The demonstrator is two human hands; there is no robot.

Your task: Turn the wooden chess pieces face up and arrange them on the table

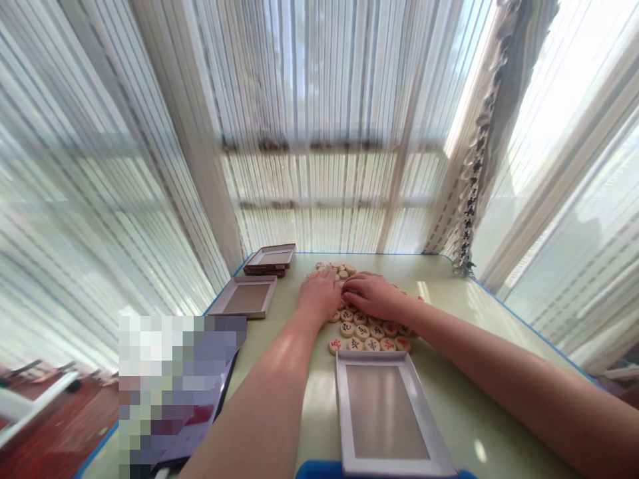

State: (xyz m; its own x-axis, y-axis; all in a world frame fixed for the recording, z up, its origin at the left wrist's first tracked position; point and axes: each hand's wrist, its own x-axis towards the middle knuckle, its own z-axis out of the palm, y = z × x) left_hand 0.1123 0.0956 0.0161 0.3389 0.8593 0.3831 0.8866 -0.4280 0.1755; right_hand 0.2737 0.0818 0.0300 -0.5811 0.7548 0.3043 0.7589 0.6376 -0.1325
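Note:
Round wooden Chinese chess pieces (363, 331) with red and black characters lie flat in rows on the pale green table, and more pieces (344, 271) sit loosely beyond the hands. My left hand (320, 293) rests palm down on the left side of these pieces, fingers stretched forward. From the right, my right hand (375, 295) reaches across them, its slightly bent fingers pointing left and touching the pieces. It covers part of the rows; whether a piece is under its fingertips is hidden. Just in front of the nearest row lies an open, shallow white-rimmed box part (341, 412).
At the left edge are another shallow box tray (267, 303) and, farther back, a brown-sided box (272, 256). A dark-edged screen device (200, 406), partly pixelated, lies near my left forearm. Something blue (319, 469) shows at the front edge. Striped curtains (319, 166) hang behind the table (439, 359).

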